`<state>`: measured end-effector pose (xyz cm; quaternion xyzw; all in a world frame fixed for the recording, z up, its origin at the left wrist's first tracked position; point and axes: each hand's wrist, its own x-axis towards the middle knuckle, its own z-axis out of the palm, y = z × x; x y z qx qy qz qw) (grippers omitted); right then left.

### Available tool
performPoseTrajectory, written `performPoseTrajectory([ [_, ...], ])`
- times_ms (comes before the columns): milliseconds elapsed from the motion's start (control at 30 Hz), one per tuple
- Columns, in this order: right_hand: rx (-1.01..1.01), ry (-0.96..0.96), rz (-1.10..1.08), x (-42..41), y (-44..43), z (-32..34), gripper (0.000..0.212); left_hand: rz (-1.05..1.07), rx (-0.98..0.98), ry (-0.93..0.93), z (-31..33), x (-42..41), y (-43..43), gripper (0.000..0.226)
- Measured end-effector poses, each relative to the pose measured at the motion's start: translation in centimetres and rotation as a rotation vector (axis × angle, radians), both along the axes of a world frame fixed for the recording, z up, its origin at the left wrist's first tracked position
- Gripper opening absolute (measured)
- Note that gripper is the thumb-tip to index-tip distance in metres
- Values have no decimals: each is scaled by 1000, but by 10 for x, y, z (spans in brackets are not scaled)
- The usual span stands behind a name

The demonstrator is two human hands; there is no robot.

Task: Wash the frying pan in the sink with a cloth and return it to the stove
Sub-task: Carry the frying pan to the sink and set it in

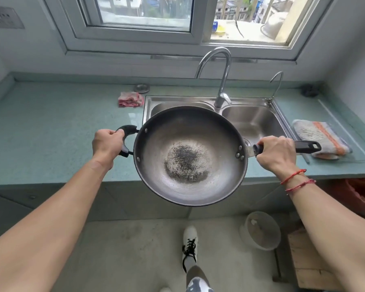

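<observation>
Frying pan [190, 154], stiff metal and likely heavy, hangs above the near edge of the sink [257, 119], my left hand [106, 145] gripping its loop handle, my right hand [276, 153] its long handle.

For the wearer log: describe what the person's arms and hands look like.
Left forearm and right forearm are bare, no sleeves in view. Two thin red string bracelets circle the right wrist. The left wrist is bare. Neither the left grip nor the right grip shows gloves or rings.
</observation>
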<state>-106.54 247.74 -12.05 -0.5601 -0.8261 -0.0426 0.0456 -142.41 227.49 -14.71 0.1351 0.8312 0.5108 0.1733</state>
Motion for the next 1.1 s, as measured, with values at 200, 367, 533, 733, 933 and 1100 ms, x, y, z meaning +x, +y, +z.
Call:
performPoseTrajectory([
  [200, -59, -24, 19, -39, 93, -27, 11, 30, -51, -28, -18, -30, 78, 26],
  [367, -102, -31, 54, -76, 157, -44, 14, 66, -121, -52, -32, -59, 130, 19],
  [533, -164, -61, 73, -110, 199, -61, 13, 96, -177, -43, -48, -85, 164, 17],
  [733, -224, -102, 71, -142, 225, -90, 17, 80, -252, -36, -71, -113, 189, 22],
  [933, -228, -147, 70, -162, 246, -113, 16, -8, -318, -69, -99, -140, 204, 24],
  [1100, -285, -79, 56, -172, 258, -131, 19, -32, -363, -61, -120, -153, 219, 26],
])
